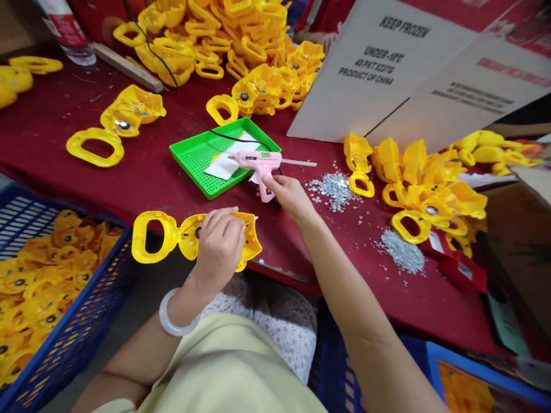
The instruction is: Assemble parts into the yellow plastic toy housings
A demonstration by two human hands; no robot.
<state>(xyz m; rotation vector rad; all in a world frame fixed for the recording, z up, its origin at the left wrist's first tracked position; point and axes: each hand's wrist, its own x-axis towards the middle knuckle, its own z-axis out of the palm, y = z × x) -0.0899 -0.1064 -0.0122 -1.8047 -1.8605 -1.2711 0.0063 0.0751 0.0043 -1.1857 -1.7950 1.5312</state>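
My left hand (220, 244) is closed over a yellow plastic toy shell (188, 236) with an oval ring at one end, held at the table's front edge. A thin wire end pokes out by its right side, and my fingers cover its middle. Fingers of my right hand (289, 198) are round the grip of a pink hot glue gun (262, 160), whose nozzle points left. From its back sticks a clear glue stick (301, 163). Below the gun lies a green perforated tray (206, 186) holding a piece of white paper (228, 163).
Yellow shells are heaped at the back (253, 34) and right (424, 178). Small silvery pieces (336, 190) lie in two piles. A white carton (379, 74) stands behind. A blue crate (97, 275) full of shells is at left. The gun's black cord (210, 131) crosses the table.
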